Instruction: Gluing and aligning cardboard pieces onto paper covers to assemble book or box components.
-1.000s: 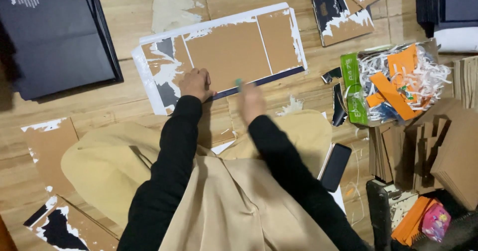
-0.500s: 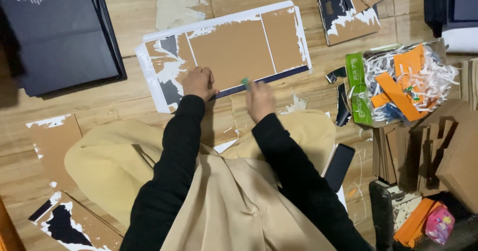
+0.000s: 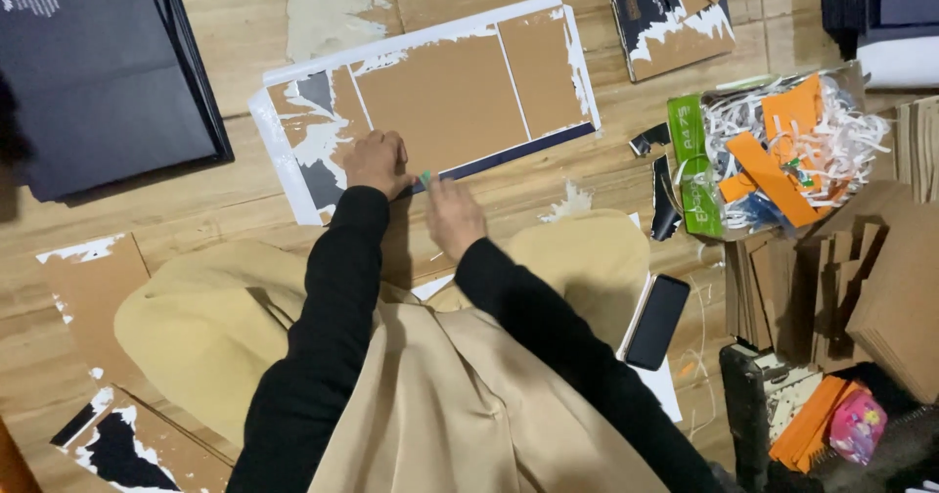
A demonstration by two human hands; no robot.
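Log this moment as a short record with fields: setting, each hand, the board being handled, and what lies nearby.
setting: wooden floor, seen from above, person seated in black sleeves and tan garment
left hand: pressed flat on the near edge of the cardboard panel
right hand: at the same edge, pinching a small green tool
panel state: brown board, white and dark paper partly peeled
right of person: black phone, clear bag of paper scraps, stacked brown boards
upper left: dark flat box
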